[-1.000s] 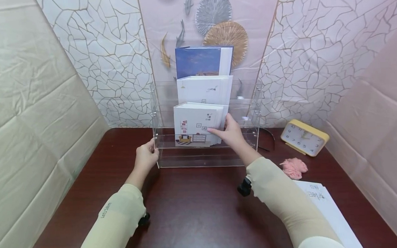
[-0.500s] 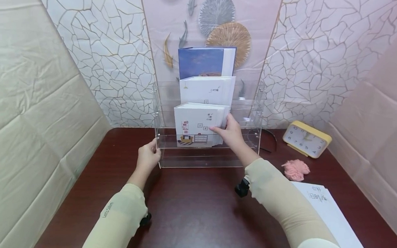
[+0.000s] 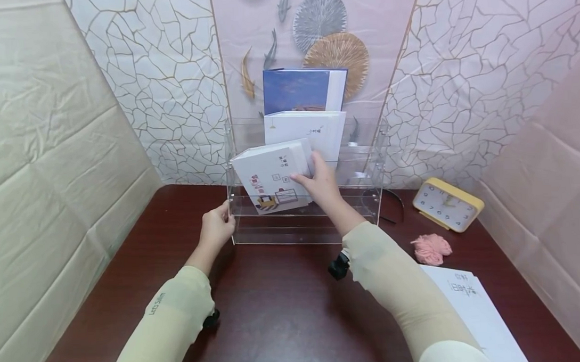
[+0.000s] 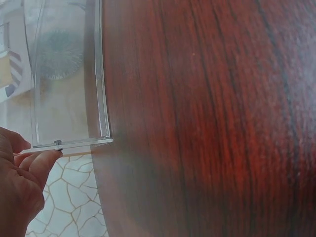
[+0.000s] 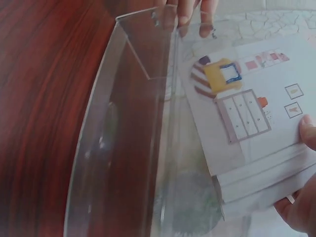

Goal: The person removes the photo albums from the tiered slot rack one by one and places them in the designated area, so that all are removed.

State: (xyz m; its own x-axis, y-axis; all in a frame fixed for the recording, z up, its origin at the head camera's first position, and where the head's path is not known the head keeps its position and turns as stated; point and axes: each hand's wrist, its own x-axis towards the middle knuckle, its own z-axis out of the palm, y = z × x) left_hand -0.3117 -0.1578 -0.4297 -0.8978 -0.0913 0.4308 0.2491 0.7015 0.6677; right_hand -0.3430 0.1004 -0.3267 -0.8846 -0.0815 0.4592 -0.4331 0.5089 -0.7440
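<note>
Currently, the right hand (image 3: 322,186) has its fingers clamped on the nearest white book (image 3: 266,174), which leans left in the clear rack (image 3: 292,237); the left hand (image 3: 216,229) pinches the rack's left side between its fingers.

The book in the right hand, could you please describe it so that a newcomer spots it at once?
On the brown table stands a clear rack. Near its front, the right hand grips a book with furniture drawings. Unlike the rear blue book and middle white book, it tilts sideways.
</note>
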